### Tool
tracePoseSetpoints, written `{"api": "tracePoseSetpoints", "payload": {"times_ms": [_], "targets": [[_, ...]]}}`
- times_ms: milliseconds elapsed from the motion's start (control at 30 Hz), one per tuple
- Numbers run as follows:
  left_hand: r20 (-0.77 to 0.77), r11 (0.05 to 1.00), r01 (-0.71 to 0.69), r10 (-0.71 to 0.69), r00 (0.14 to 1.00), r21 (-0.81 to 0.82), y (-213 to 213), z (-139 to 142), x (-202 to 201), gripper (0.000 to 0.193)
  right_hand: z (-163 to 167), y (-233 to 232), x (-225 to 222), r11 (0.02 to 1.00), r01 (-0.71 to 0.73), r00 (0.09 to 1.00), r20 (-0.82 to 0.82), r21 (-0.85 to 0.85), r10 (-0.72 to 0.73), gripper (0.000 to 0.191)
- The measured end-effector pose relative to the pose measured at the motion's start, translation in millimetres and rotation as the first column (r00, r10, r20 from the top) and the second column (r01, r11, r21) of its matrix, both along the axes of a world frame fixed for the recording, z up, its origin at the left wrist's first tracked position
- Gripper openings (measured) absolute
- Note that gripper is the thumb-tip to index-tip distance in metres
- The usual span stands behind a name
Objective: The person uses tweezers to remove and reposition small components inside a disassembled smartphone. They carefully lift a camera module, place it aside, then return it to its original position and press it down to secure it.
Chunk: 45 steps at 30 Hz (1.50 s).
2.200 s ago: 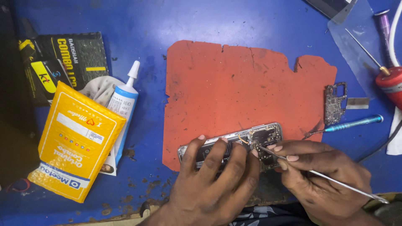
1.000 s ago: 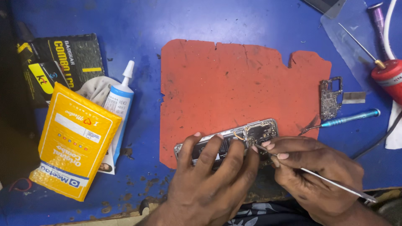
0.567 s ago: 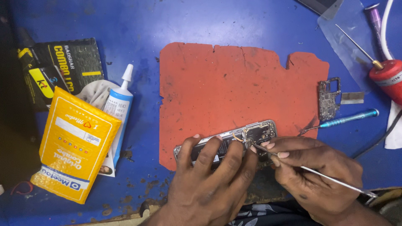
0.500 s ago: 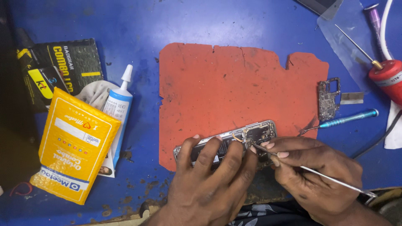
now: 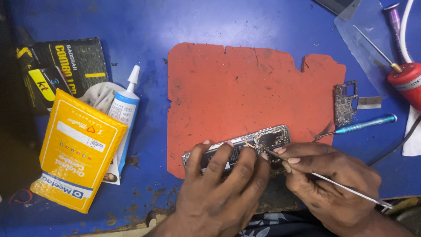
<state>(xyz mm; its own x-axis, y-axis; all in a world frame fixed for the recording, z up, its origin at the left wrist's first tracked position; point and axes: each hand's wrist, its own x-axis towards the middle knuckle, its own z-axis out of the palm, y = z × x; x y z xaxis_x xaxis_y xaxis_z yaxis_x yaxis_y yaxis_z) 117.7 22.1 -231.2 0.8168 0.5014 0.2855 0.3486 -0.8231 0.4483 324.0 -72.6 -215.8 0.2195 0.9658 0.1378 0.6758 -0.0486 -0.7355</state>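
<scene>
An opened phone body with bare metal insides lies on the near edge of a worn orange mat. My left hand is laid flat over most of it and presses it down. My right hand grips thin metal tweezers, whose tips touch the parts at the phone's uncovered right end. The middle and left of the phone are hidden under my fingers.
A loose circuit board and a blue-handled screwdriver lie right of the mat. A red-handled tool sits at the far right. To the left are a white glue tube, a yellow padded envelope and a black box.
Both hands and the phone have stayed almost still; the tweezer tips shifted only slightly at the phone's right end. The view drifted a little.
</scene>
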Motion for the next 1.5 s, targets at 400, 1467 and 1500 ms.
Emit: {"api": "tracePoseSetpoints", "payload": {"times_ms": [400, 1467, 1500], "targets": [[0.100, 0.976, 0.013, 0.009, 0.995, -0.217, 20.9, 27.9, 4.7, 0.052, 0.5, 4.0, -6.2, 0.998, 0.034, 0.999, -0.011, 0.046, -0.033, 0.018], [-0.011, 0.964, -0.003, 0.000, 1.000, -0.267, 49.8, 32.3, 41.9, 0.027, 0.1, -0.6, -1.9, 0.999, 0.030, 1.000, 0.002, 0.030, -0.030, 0.020], [-0.014, 0.962, -0.003, -0.001, 1.000, -0.274, 49.8, 31.9, 41.7, 0.026, 1.3, 0.1, -2.0, 0.999, 0.021, 1.000, 0.009, 0.032, -0.022, 0.020]]}}
